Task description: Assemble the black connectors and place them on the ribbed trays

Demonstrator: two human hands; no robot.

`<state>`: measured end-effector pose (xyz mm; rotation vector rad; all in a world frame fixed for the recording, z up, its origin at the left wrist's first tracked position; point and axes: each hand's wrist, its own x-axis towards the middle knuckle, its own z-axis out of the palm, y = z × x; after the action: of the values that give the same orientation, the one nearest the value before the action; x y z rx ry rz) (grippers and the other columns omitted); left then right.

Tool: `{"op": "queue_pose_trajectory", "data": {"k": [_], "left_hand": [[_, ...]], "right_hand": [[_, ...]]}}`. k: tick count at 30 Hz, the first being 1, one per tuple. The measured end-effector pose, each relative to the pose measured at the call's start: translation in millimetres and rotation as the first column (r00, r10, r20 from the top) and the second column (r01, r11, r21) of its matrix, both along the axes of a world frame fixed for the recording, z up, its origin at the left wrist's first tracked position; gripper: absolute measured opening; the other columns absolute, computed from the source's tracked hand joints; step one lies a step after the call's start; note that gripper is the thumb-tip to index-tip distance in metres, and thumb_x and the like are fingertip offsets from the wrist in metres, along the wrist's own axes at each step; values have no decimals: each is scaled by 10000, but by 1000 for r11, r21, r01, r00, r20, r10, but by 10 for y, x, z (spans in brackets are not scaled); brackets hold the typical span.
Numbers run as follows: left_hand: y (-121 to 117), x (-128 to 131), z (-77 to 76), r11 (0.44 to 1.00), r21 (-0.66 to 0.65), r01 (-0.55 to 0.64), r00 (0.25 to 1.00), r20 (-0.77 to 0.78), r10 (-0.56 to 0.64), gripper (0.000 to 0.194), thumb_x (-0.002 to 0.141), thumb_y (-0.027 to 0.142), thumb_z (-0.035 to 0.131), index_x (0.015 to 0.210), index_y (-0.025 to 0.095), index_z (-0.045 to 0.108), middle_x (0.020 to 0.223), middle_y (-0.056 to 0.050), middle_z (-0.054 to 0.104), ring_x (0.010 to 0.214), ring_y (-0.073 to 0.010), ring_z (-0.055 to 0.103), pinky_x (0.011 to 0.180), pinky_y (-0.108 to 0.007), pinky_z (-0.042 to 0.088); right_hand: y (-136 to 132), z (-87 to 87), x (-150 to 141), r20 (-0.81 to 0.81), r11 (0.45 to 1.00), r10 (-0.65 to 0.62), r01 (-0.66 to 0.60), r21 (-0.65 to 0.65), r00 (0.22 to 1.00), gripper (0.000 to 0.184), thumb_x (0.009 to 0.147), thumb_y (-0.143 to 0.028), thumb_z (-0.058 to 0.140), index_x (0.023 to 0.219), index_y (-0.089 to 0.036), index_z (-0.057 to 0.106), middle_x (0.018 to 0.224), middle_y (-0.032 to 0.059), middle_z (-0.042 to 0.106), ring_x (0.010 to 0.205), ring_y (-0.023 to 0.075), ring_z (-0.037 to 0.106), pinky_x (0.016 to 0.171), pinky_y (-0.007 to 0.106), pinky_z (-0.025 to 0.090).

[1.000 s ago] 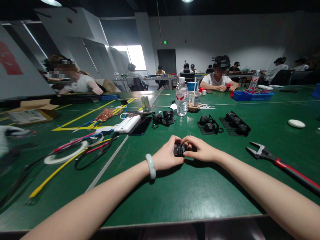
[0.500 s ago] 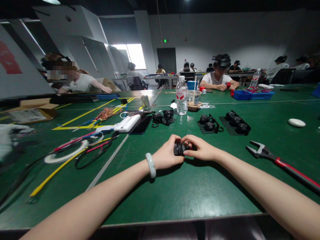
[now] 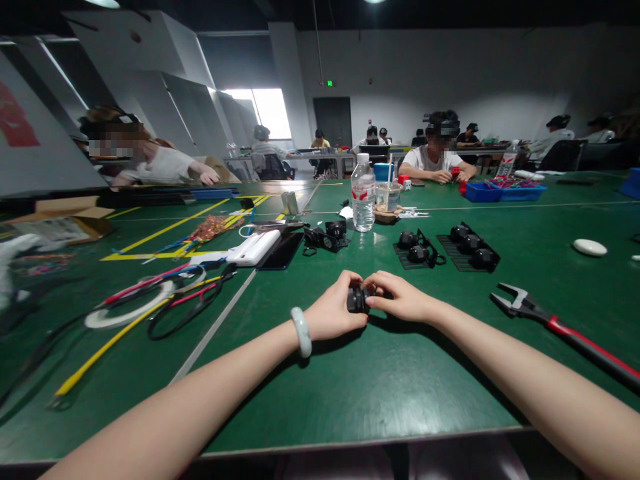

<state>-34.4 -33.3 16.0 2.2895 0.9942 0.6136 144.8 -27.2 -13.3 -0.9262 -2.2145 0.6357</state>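
Note:
My left hand (image 3: 338, 308), with a pale bangle on its wrist, is closed around a black ribbed fitting (image 3: 356, 300) held just above the green table. At the fitting's right end, the thumb and fingers of my right hand (image 3: 395, 295) pinch it; their exact contact is partly hidden. Ahead and to the right sit a pair of similar black fittings (image 3: 418, 252) on a ribbed mat and another set of three (image 3: 473, 245). A loose black ring lies beside the pair. More black parts (image 3: 327, 235) lie ahead of my left hand.
Wide-jawed pliers (image 3: 545, 319) with red-black handles lie at right, near a white oval object (image 3: 590, 248). At left are coiled cables (image 3: 165, 300), a white power strip (image 3: 254, 248) and a dark tablet (image 3: 281, 252). A water bottle (image 3: 363, 193) stands ahead. Other people sit around.
My right thumb and fingers have shifted slightly at the fitting's end; both hands stay in place. At far left, another person's outstretched arm has drawn back a little.

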Motion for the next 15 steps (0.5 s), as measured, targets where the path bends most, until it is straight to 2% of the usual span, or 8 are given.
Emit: {"op": "queue_pose_trajectory", "data": {"k": [15], "left_hand": [[4,-4,-28,1000,16,-22,1000,-4,22,452,567,205,570,976,158,383,897,-27,473,799,-159,474,705,-295,409]], "right_hand": [[-14,-7,-5,-28,999,-10,9,-38,1000,204,764,-323,483,883,-160,512,811,21,487,718,116,435,657,251,362]]}}
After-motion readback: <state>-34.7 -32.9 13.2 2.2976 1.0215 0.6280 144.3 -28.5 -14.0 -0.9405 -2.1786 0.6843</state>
